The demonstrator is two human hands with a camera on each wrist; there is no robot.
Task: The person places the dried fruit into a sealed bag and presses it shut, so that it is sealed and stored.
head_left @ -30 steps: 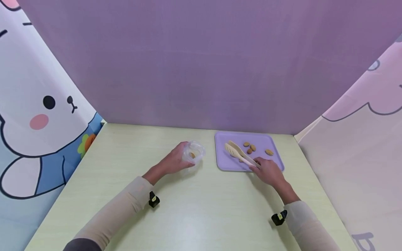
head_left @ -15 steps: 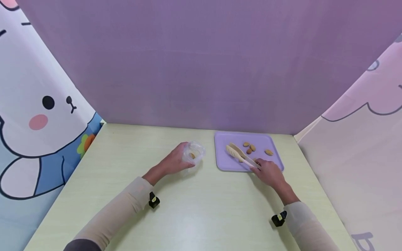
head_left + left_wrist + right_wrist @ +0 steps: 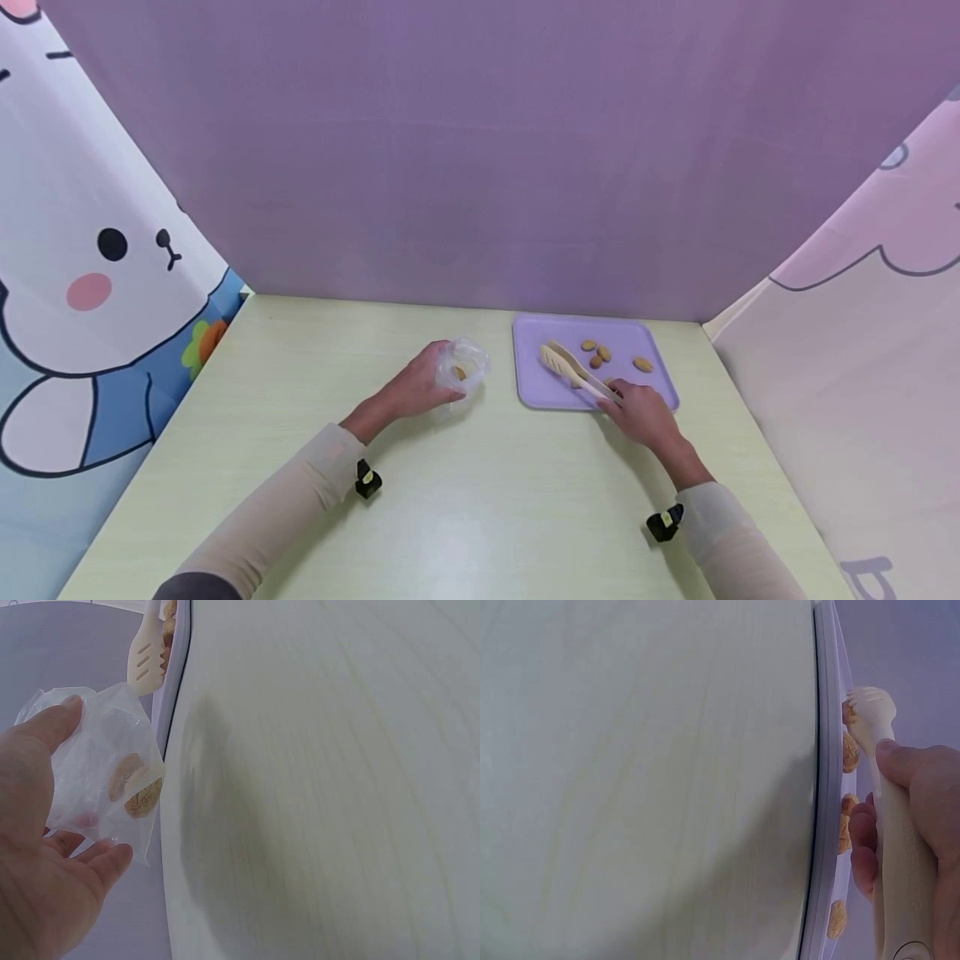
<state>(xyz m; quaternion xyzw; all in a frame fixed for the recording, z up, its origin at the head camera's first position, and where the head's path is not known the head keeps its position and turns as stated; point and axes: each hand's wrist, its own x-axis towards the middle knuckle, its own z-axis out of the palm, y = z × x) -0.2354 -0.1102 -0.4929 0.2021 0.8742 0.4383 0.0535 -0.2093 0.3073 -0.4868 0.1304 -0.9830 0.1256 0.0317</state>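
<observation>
Head view shows me little change over the last second: the tongs have shifted only slightly above the purple tray, so I judge nothing new has reached the clear bag. The person's left grip pinches that bag over the bench, bagged nuts inside. The right grip is clamped on the tongs, which partly block loose nuts on the tray; I can't tell whether their tips hold one.

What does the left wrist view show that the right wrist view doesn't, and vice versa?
Only the left wrist view shows the left hand holding a clear bag containing at least one nut. Only the right wrist view shows the right hand gripping the tongs. Both show the tongs' head, part of the tray with nuts, and the tabletop.
</observation>
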